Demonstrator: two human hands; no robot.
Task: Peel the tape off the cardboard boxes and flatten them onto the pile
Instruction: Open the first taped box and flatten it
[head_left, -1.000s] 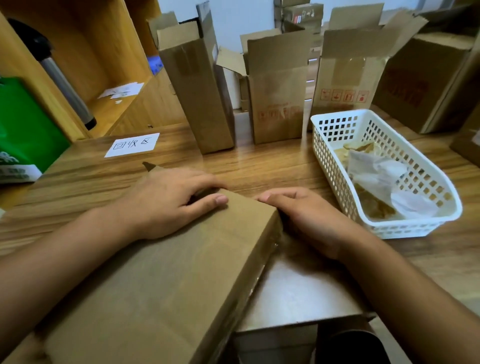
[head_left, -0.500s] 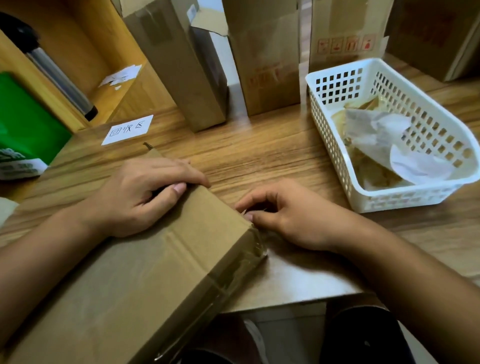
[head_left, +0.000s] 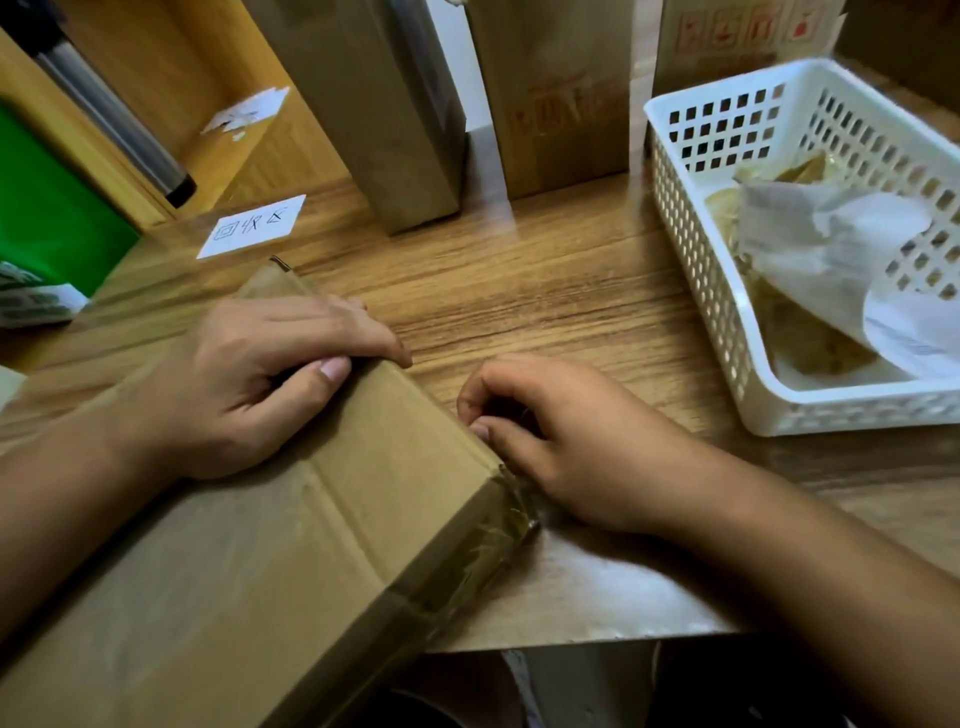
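**While One Hand Pins the Box, the Other Picks at Its Tape**

Where the wooden table (head_left: 545, 291) meets the person's lap, a plain brown cardboard box (head_left: 291, 545) lies on its broad face. Its long axis runs from the near left out toward the far right, and the far end points at the middle of the table. A centre seam between two flaps crosses the matte top. Glossy clear tape (head_left: 483, 551), wrinkled and catching the light, runs along the right side face. That side rests on a sheet of flattened cardboard (head_left: 597, 587) at the table's near edge.

The left hand (head_left: 260, 384) grips the far end of the box, with the fingers curled over the far edge and the thumb flat on top. The right hand (head_left: 566, 447) sits at the far right corner. Its thumb and forefinger are drawn tightly together against the edge, pinching what looks like the tape's end.

A white paper note (head_left: 252, 226) beyond the box reads "回收区" by hand. Three upright boxes stand at the back. The left box (head_left: 379, 104) is plain, the middle box (head_left: 561, 98) carries faded red print too blurred to read, and the right box (head_left: 743, 36) shows red handling symbols. A white plastic basket (head_left: 691, 270) with perforated walls holds crumpled tape scraps and white paper (head_left: 831, 244).
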